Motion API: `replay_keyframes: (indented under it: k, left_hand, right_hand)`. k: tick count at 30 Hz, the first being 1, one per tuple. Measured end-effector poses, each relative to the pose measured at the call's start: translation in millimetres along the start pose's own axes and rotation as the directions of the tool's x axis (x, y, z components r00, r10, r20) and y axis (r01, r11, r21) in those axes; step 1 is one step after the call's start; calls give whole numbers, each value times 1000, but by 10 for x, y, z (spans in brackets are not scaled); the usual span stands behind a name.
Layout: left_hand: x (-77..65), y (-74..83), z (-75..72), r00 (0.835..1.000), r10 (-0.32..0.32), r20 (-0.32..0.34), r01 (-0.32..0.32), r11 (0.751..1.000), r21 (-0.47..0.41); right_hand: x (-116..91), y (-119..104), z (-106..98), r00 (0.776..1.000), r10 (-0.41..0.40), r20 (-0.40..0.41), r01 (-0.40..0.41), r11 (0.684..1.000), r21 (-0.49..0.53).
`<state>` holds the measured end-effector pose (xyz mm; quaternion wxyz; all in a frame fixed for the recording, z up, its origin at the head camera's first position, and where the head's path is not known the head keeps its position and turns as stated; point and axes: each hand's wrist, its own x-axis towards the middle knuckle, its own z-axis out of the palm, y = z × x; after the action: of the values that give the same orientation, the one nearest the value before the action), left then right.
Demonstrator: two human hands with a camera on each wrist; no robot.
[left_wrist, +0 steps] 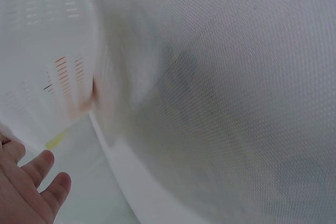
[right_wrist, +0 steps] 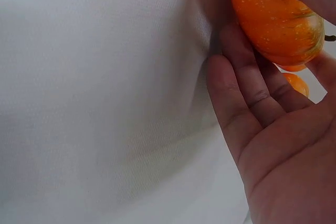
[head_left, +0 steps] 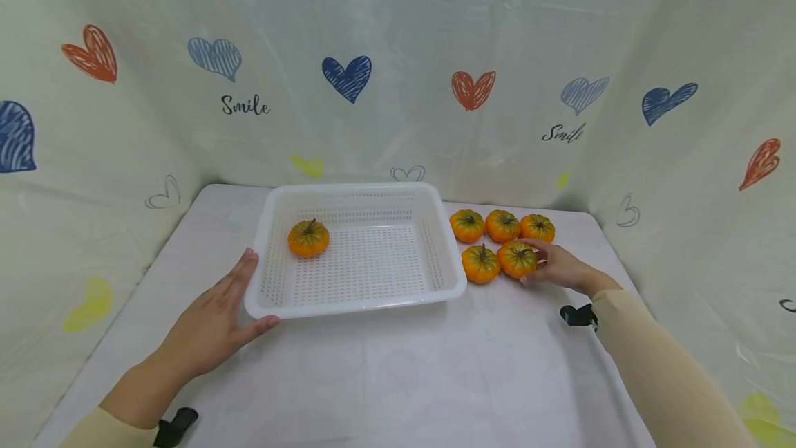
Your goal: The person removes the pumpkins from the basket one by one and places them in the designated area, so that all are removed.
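Note:
My right hand (head_left: 562,269) has its thumb and fingers around a small orange pumpkin (head_left: 517,258), the near right one of a cluster on the table. In the right wrist view this pumpkin (right_wrist: 278,19) sits between the thumb and the fingers (right_wrist: 244,72). To the left is a white perforated plastic basket (head_left: 354,306) with one small pumpkin (head_left: 308,238) inside, toward its left end. My left hand (head_left: 208,323) lies against the basket's left front corner, fingers straight and thumb spread along the front. The left wrist view shows several of its fingers (left_wrist: 39,166) beside the basket wall (left_wrist: 47,72).
Beside the basket's right side are more small pumpkins: one at the near left (head_left: 481,263) and a back row of three, with its left one (head_left: 467,225), middle one (head_left: 502,225) and right one (head_left: 537,227). A heart-printed sheet (head_left: 398,26) surrounds the white table (head_left: 398,379).

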<state>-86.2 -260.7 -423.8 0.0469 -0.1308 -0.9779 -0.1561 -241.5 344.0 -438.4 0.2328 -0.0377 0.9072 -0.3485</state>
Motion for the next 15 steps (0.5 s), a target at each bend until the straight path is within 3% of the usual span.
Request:
replay_keyframes:
  k: [15]
  left_hand:
    - [3,16,-26,1000,4,7,-4,1000,-18]
  right_hand:
    - [29,10,18,1000,-8,3,8,999,-41]
